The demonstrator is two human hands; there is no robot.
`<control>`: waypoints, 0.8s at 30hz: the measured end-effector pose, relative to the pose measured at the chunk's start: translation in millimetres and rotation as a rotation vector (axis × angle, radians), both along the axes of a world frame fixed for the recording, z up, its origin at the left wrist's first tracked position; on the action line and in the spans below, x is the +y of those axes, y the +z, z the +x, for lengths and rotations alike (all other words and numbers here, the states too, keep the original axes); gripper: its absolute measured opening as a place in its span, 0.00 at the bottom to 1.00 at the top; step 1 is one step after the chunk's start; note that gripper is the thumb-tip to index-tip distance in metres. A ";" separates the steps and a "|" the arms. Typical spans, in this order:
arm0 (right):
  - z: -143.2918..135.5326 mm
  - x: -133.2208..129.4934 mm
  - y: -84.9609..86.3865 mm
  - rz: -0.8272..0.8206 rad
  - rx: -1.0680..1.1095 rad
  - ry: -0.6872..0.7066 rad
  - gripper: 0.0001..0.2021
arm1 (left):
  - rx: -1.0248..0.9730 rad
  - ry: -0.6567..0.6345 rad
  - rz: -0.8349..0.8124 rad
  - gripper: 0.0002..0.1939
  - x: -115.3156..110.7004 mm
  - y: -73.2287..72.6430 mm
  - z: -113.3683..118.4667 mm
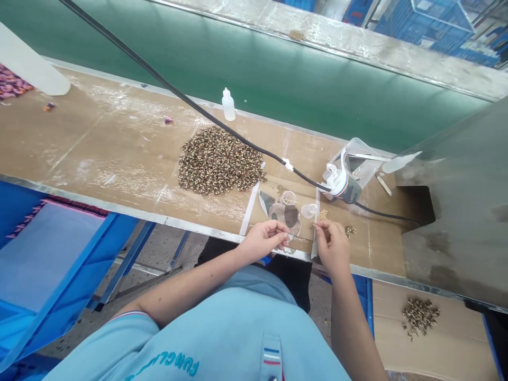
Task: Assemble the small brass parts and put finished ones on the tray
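My left hand (266, 239) is closed in a loose pinch at the table's front edge. Whatever is between its fingertips is too small to make out. Just beyond it lies a camouflage-patterned cloth (283, 214) with a small clear round cup (289, 198) on its far edge. My right hand (333, 244) pinches thumb and forefinger together beside a small heap of tiny tan pieces (322, 215); anything held there is also too small to see. A clear round dish (308, 210) sits between the hands, farther back. Several small brassy pieces (350, 230) rest right of my right hand.
A large pile of small dark-and-gold pieces (220, 161) lies left of the cloth, near a white squeeze bottle (228, 105). A black cable (178, 92) crosses above the table to a clear container (357, 159). A metal cabinet (456, 211) bounds the right side; a blue bin (99, 254) stands at left.
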State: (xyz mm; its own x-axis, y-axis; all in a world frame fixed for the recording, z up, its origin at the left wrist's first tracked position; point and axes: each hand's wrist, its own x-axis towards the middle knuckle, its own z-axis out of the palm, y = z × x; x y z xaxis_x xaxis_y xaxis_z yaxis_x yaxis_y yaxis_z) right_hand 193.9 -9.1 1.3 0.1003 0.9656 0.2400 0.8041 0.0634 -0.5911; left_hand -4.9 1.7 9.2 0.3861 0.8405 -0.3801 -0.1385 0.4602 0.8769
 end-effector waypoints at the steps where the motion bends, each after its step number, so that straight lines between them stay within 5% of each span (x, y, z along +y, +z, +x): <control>1: -3.0 -1.7 2.1 -0.005 0.067 0.018 0.12 | -0.015 0.008 -0.018 0.10 1.4 0.6 1.6; 10: -37.5 -12.8 5.5 -0.172 0.458 0.167 0.10 | -0.064 -0.037 -0.085 0.12 6.1 1.8 3.2; 24: -42.1 -15.5 8.4 0.056 0.047 0.228 0.09 | -0.013 -0.062 -0.073 0.12 3.8 0.3 0.5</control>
